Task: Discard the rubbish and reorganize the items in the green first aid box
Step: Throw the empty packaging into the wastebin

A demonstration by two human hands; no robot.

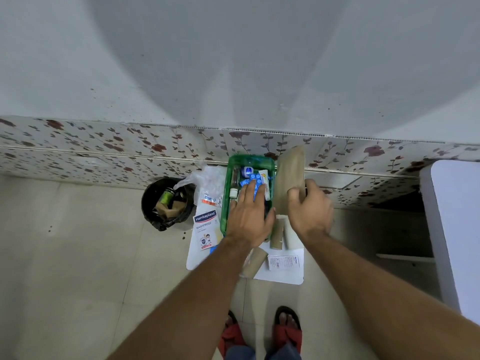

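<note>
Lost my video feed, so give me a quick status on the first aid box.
Left hand flat, pressing blue packets inside green box. Right hand gripping tan packet beside it. Rolls and Hansaplast pack outside; bin left.

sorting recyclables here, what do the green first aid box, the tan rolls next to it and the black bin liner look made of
Green first aid box: likely plastic, glossy and slightly see-through at the rim. Tan rolls: matte and fibrous, probably crepe bandage or cardboard, hard to tell. Black bin liner: thin plastic film, shiny and crinkled.
</note>
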